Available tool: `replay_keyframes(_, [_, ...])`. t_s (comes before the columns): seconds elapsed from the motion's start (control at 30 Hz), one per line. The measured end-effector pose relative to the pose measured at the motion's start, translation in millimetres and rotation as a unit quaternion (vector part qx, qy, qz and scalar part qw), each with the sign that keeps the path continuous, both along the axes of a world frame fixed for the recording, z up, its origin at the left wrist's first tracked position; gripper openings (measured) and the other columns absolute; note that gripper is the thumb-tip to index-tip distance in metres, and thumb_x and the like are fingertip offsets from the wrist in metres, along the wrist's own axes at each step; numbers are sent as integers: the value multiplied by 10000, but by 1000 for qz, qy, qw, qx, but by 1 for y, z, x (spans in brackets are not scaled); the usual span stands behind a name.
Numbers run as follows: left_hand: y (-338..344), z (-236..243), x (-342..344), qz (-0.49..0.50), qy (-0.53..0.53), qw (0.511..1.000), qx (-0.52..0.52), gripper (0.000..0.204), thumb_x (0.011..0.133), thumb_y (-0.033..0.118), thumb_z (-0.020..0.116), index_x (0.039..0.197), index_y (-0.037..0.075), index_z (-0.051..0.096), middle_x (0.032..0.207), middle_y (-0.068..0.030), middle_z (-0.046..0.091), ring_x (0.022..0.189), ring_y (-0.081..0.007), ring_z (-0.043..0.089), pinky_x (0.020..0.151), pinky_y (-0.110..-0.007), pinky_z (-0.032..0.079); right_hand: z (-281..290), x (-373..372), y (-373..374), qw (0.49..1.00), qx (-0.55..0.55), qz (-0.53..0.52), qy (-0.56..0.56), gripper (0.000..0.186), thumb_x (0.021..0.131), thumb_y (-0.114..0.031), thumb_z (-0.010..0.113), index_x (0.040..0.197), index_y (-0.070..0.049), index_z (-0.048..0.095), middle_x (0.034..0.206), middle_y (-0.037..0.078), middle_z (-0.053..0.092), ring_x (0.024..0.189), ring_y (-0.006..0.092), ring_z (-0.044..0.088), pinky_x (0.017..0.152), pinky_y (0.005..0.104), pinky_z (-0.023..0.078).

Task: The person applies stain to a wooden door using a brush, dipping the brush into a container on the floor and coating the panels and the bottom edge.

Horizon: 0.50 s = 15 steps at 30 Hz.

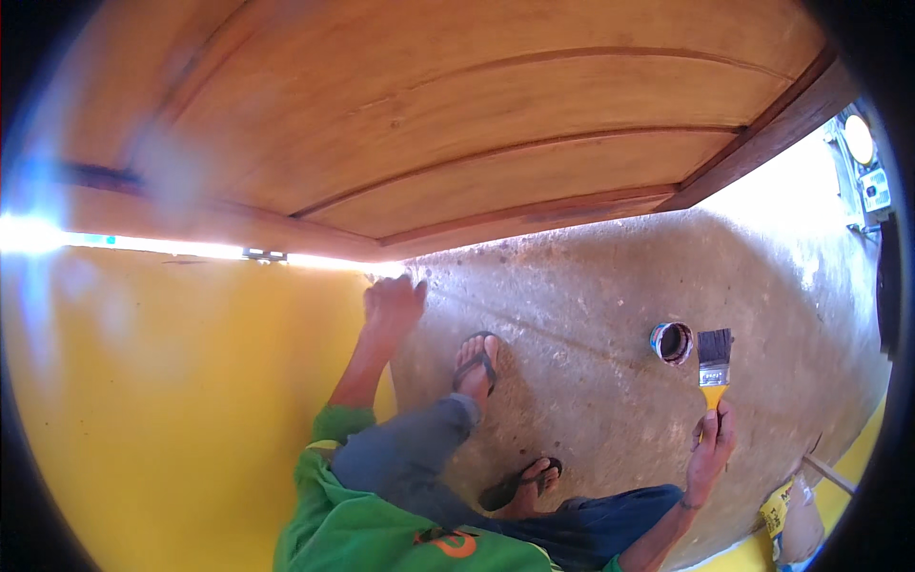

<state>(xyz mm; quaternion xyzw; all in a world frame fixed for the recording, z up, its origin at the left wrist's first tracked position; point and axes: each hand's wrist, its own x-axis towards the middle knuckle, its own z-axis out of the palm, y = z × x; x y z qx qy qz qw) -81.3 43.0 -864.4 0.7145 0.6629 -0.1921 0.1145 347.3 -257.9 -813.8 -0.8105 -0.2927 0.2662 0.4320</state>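
Observation:
My right hand (713,445) is closed around the yellow handle of a wide paintbrush (713,360). Dark, wet-looking bristles point away from me. Just left of the bristles, apart from them, a small open can (672,343) with dark stain inside stands on the floor. At the edge of the yellow wall, my left hand (396,300) is raised close to the lower corner of a brown wooden panelled door (534,181). Its fingers are curled and bunched; whatever they may hold is hidden, and I cannot tell whether they touch the door.
The yellow wall (191,400) rises along my left side. Both my feet, in black flip-flops, are on the stained concrete floor (591,410). A yellow-and-brown bag (794,522) and a stick (827,473) are at the lower right. Bright light enters beyond the door.

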Motion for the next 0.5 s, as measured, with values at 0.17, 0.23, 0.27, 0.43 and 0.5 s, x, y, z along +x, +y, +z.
replay_keyframes(0.17, [28,-12,33,-179,-129,972,80,695,892,258,594,1510,232,276,970,-265,668,881,-444,649,740,-554,524,-1,-1,1,1000,-4,11,-26,258,1018,-268,474,1098,-49,584,645,-48,416,521,21,376,441,207,279])
replay_keyframes(0.23, [39,-21,12,-178,-93,976,81,736,883,219,577,1528,256,225,916,-250,668,823,-435,654,720,-553,521,-4,-1,1,1000,-5,0,-11,254,1017,-267,476,1093,-51,586,649,-47,417,523,19,375,441,205,277])
replay_keyframes(0.27, [42,-23,3,-181,-61,978,78,783,873,179,561,1546,279,174,862,-235,668,764,-425,659,700,-552,518,-4,-2,0,1000,-10,-15,0,250,1017,-267,478,1088,-54,589,652,-46,417,524,18,374,441,203,274])
replay_keyframes(0.43, [11,-26,-30,-25,-15,997,74,744,879,228,553,1538,237,206,858,-254,672,777,-443,658,708,-545,517,-6,4,-6,999,0,-38,13,241,1015,-264,483,1086,-60,590,664,-43,423,523,17,372,436,202,269])
replay_keyframes(0.5, [8,-25,-31,51,11,995,84,725,892,298,577,1527,207,238,864,-270,674,788,-460,655,724,-553,513,-2,3,-5,1000,-10,-16,9,238,1015,-262,484,1086,-61,590,667,-43,425,523,17,372,433,203,267])
